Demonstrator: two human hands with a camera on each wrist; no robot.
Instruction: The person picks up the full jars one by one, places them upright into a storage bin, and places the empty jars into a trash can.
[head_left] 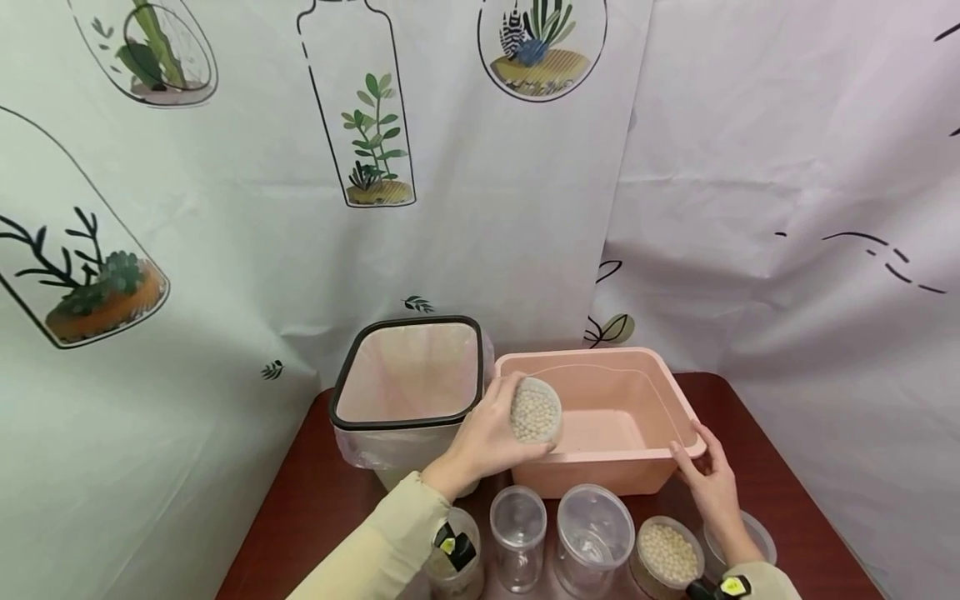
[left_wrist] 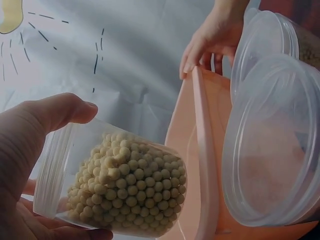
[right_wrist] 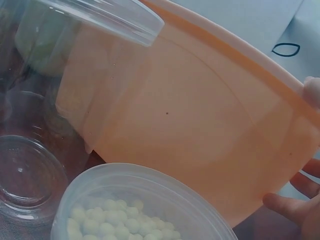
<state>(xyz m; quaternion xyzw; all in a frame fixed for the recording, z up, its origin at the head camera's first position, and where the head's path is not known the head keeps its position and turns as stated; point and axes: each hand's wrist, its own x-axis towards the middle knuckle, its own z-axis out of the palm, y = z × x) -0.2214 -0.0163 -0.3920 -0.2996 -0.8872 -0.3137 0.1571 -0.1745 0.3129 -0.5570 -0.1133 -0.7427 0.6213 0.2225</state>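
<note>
Plastic bead jar (head_left: 536, 410), head view: left hand (head_left: 491, 429) grips it by left end of pink tub (head_left: 552, 477), round end facing camera; right hand (head_left: 712, 492) clasps tub corner; red-brown table (head_left: 285, 500), printed white cloth (head_left: 517, 242). Left wrist: long axis slopes down rightward. Right wrist: fingers touch tub.

No legible text or numbers, yellow marks (head_left: 448, 546) on black wrist straps (head_left: 464, 553), too small to read

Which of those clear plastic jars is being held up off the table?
The jar of pale beads in the left hand. It is tilted, while the other jars stand on the table in front of the pink basin.
</note>
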